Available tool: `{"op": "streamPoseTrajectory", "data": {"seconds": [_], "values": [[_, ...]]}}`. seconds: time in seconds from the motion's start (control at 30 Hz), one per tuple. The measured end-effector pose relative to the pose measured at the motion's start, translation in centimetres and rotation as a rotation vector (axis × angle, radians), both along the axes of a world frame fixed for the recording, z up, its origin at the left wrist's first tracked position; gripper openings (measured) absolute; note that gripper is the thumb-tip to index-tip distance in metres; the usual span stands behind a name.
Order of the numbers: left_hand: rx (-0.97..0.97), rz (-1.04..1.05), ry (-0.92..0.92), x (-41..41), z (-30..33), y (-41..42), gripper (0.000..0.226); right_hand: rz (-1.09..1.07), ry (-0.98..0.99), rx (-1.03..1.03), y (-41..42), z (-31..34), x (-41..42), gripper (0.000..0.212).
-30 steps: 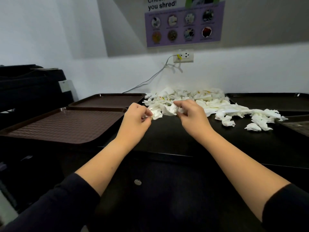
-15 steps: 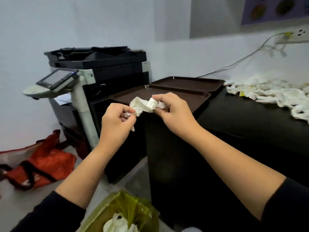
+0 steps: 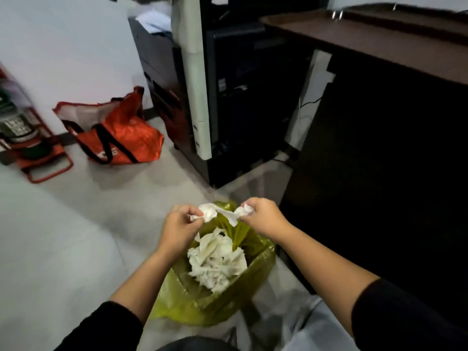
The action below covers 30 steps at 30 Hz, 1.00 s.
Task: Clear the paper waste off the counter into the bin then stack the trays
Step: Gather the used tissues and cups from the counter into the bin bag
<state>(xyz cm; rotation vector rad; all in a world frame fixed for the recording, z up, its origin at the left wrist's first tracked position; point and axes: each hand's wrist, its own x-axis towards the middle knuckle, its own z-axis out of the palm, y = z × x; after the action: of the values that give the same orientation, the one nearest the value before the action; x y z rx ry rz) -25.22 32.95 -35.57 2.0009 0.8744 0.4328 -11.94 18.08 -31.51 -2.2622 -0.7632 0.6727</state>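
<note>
Head view: left hand [image 3: 181,224] and right hand [image 3: 263,215] pinching paper wad [image 3: 215,212] over bin [image 3: 217,282], already part-filled. Drop pending; tray [image 3: 367,39] stacking not started.

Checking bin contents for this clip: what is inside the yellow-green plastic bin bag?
Inside the yellow-green plastic bin bag lies a heap of crumpled white paper. Whatever is beneath that heap is covered. Both hands hold another crumpled white paper piece above the opening.

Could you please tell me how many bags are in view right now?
2. A yellow bag lines the bin below the hands, with paper inside; an orange bag sits on the floor by the wall, left of the copier. Others may be hidden.
</note>
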Motion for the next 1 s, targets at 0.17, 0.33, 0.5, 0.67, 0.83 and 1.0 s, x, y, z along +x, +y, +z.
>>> {"op": "streamPoseTrajectory", "data": {"seconds": [0.17,0.33,0.5,0.67,0.83,1.0], "values": [[-0.106,0.084,0.184,-1.8,-6.9,1.2,0.011,-0.053,0.063,-0.118,1.3,-6.1,0.7,0.034],[-0.129,0.145,0.284,-1.6,-10.4,1.3,0.008,-0.105,0.129,-0.100,2.3,-8.8,1.6,0.037],[-0.222,0.078,0.359,0.5,-12.9,0.8,0.002,-0.181,0.305,-0.012,2.9,-10.7,2.1,0.033],[-0.194,0.017,0.403,1.5,-13.7,0.8,0.013,-0.182,0.451,0.037,3.3,-11.3,2.0,0.053],[-0.207,0.018,0.414,1.0,-13.4,0.7,0.014,-0.278,0.473,0.084,2.3,-11.5,3.0,0.056],[-0.183,0.022,0.370,0.6,-11.9,0.4,0.017,-0.236,0.336,0.027,1.0,-10.0,3.3,0.048]]}}
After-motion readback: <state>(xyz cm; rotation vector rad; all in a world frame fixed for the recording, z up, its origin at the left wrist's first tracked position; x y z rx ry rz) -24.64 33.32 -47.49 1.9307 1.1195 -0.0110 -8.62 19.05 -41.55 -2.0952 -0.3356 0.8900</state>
